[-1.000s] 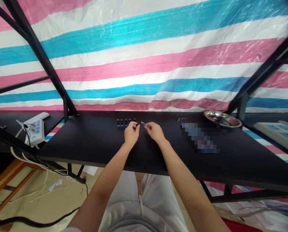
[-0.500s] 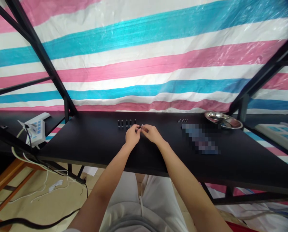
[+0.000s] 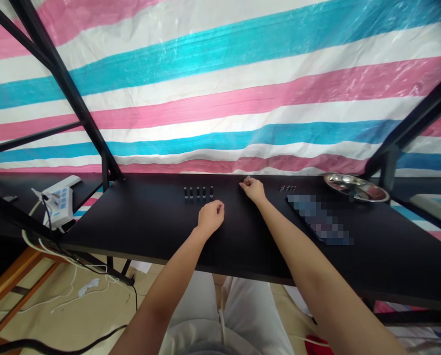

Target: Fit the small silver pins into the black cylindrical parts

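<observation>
My left hand (image 3: 210,217) is curled closed just above the black table (image 3: 150,217), and whatever it may hold is hidden behind the fingers. Just beyond it stands a row of several small black cylinders (image 3: 198,193) with silvery ends. My right hand (image 3: 253,189) reaches farther back on the table, its fingers pinched together. Something tiny may be between those fingertips, but it is too small to make out. To the right of that hand lie several small metal pieces (image 3: 287,188) in a loose cluster.
A shiny metal dish (image 3: 355,187) sits at the back right. A flat, blurred-out object (image 3: 318,219) lies in front of it. Black frame posts (image 3: 94,133) rise at both sides, before a striped plastic sheet (image 3: 220,108). At left is a white power strip (image 3: 59,204) with cables.
My hands were together at the middle of the table and have come apart. The right moved back and right; the left drew slightly toward me. The view has shifted a little.
</observation>
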Demonstrator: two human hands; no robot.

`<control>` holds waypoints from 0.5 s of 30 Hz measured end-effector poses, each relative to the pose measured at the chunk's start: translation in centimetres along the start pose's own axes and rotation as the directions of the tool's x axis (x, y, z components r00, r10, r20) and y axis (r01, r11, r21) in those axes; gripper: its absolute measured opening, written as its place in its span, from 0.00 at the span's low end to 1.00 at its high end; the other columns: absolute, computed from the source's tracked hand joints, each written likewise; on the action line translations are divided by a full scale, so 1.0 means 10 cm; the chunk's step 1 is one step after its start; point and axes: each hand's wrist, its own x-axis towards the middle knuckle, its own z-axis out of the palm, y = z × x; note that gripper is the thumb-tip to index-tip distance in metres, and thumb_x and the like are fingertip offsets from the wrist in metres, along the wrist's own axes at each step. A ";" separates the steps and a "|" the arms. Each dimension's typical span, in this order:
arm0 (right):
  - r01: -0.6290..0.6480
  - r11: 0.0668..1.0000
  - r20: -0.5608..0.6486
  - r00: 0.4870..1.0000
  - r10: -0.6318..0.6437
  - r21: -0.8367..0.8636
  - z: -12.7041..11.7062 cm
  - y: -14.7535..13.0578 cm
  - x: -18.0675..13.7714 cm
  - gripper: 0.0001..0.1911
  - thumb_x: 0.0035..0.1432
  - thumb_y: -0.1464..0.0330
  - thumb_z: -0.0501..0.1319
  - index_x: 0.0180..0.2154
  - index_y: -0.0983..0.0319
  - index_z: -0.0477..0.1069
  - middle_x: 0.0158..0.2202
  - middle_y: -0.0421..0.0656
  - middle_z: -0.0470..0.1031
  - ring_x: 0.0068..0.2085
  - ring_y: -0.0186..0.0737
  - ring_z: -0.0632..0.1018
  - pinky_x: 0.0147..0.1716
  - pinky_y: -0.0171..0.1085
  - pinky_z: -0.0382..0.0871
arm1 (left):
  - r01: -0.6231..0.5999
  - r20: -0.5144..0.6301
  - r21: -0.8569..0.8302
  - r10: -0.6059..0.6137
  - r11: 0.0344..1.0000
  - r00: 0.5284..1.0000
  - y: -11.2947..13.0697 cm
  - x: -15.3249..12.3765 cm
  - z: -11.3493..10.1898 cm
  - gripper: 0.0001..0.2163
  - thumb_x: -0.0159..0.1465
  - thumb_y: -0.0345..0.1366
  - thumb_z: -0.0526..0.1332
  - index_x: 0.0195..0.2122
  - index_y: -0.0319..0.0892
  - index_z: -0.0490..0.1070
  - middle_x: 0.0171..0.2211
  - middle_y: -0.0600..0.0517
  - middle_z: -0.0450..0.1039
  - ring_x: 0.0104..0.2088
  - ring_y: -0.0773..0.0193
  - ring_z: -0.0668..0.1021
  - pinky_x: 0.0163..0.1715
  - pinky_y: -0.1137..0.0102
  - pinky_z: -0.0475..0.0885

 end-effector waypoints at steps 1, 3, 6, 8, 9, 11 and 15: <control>0.010 1.000 0.008 1.000 -0.010 -0.029 0.01 0.02 0.03 0.07 0.47 0.66 0.59 0.29 0.63 0.72 0.30 0.45 0.76 0.34 0.39 0.75 0.36 0.36 0.66 | -0.004 0.004 0.005 0.004 1.000 1.000 0.00 0.00 0.00 0.08 0.60 0.34 0.52 0.33 0.44 0.72 0.28 0.53 0.73 0.27 0.66 0.73 0.31 0.72 0.66; 0.035 0.997 0.017 0.999 -0.033 -0.069 0.03 0.04 0.07 0.07 0.48 0.66 0.59 0.30 0.63 0.72 0.30 0.44 0.76 0.33 0.39 0.74 0.35 0.35 0.65 | -0.017 0.008 0.012 0.017 1.000 1.000 0.00 0.00 0.01 0.08 0.61 0.35 0.52 0.33 0.44 0.72 0.29 0.52 0.73 0.27 0.66 0.73 0.30 0.72 0.66; 0.053 0.994 0.015 0.999 -0.051 -0.097 0.05 0.04 0.13 0.08 0.49 0.66 0.59 0.31 0.63 0.73 0.30 0.44 0.76 0.34 0.39 0.74 0.35 0.35 0.65 | -0.030 0.019 0.028 0.029 0.999 0.999 0.00 0.00 0.02 0.09 0.61 0.35 0.52 0.33 0.45 0.72 0.29 0.52 0.73 0.27 0.65 0.73 0.30 0.72 0.66; 0.047 0.993 0.015 0.999 -0.046 -0.108 0.05 0.02 0.17 0.08 0.49 0.66 0.59 0.31 0.63 0.73 0.31 0.45 0.76 0.34 0.39 0.74 0.34 0.35 0.65 | -0.033 0.032 0.041 0.032 0.999 0.999 0.01 0.00 0.02 0.09 0.61 0.35 0.52 0.33 0.45 0.72 0.29 0.53 0.73 0.27 0.66 0.73 0.30 0.72 0.66; 0.043 0.993 0.016 0.999 -0.041 -0.112 0.06 0.02 0.18 0.08 0.49 0.66 0.59 0.31 0.63 0.73 0.31 0.45 0.76 0.34 0.39 0.74 0.34 0.35 0.65 | -0.035 0.037 0.046 0.034 0.998 0.999 0.01 0.00 0.01 0.09 0.61 0.35 0.51 0.33 0.45 0.72 0.29 0.53 0.73 0.27 0.66 0.73 0.30 0.72 0.66; 0.037 0.992 0.016 0.999 -0.035 -0.118 0.07 0.00 0.21 0.08 0.49 0.66 0.59 0.31 0.63 0.73 0.31 0.45 0.76 0.33 0.39 0.74 0.33 0.35 0.64 | -0.039 0.042 0.051 0.037 0.998 0.998 0.02 0.00 0.00 0.09 0.61 0.36 0.51 0.33 0.45 0.72 0.29 0.53 0.74 0.27 0.66 0.73 0.29 0.73 0.65; 0.022 0.990 0.029 0.999 -0.018 -0.140 0.08 0.01 0.26 0.07 0.49 0.66 0.60 0.31 0.63 0.73 0.31 0.44 0.76 0.33 0.38 0.74 0.33 0.34 0.65 | -0.033 0.046 0.046 0.031 0.998 0.998 0.04 0.00 0.00 0.09 0.61 0.35 0.51 0.33 0.45 0.71 0.29 0.53 0.74 0.27 0.66 0.73 0.29 0.73 0.65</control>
